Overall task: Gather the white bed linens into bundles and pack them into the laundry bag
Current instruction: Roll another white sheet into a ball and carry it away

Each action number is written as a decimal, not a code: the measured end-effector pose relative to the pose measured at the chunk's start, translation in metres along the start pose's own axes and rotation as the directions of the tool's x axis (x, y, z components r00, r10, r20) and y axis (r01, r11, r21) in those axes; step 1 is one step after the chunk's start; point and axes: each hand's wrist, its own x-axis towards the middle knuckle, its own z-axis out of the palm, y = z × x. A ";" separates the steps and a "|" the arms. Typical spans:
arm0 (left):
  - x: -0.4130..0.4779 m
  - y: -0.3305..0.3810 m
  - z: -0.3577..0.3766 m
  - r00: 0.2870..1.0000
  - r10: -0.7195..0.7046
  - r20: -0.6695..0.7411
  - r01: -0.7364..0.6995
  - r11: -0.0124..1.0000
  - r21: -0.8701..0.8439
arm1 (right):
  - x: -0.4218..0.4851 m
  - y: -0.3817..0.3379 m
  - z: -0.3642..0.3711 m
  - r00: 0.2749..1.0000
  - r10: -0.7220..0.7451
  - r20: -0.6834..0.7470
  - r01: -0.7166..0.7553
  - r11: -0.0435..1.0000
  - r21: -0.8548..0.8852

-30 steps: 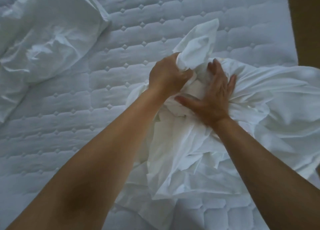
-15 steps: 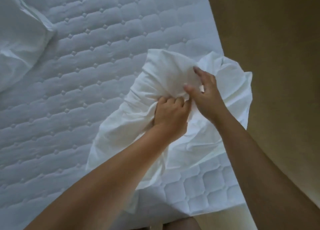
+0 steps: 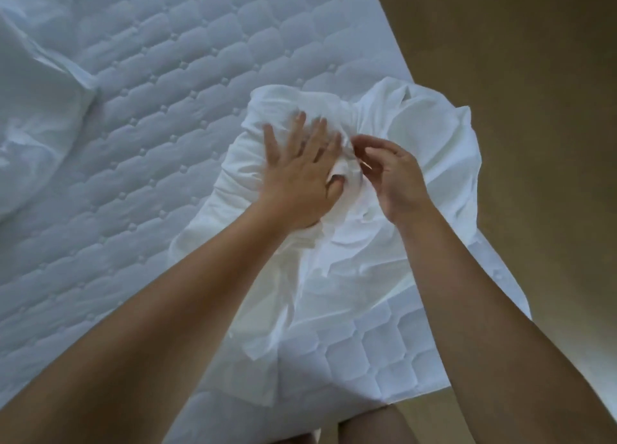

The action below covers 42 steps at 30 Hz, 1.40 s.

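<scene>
A crumpled white sheet bundle [image 3: 410, 133] lies on the right corner of the quilted mattress [image 3: 133, 216], and part of it hangs over the bed's edge. My left hand [image 3: 300, 176] presses flat on the bundle's middle with its fingers spread. Just to its right, my right hand [image 3: 390, 173] has its fingers curled and pinches a small fold of the sheet at the bundle's centre. No laundry bag is in view.
A second heap of white linen [image 3: 36, 126] lies at the left side of the mattress. Tan carpet floor [image 3: 534, 143] runs along the bed's right side. My knees [image 3: 367, 427] stand at the bed's near corner.
My left hand has let go of the gathered fabric and now lies flat on the bundle. The right hand has drawn back a little to the right, still at the same fold.
</scene>
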 end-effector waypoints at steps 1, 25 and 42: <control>-0.001 0.008 0.007 0.999 0.033 -0.027 -0.032 0.999 0.037 | 0.004 -0.006 -0.019 0.992 -0.014 -0.122 0.006 0.998 -0.064; 0.018 0.056 0.034 0.998 0.000 0.059 -0.014 0.972 0.235 | 0.063 0.041 -0.120 0.588 0.089 -0.804 -0.532 0.791 -0.302; 0.019 0.056 0.042 1.000 0.019 0.004 -0.019 0.974 0.225 | 0.068 0.018 -0.117 0.775 -0.094 -0.625 -0.257 0.856 -0.448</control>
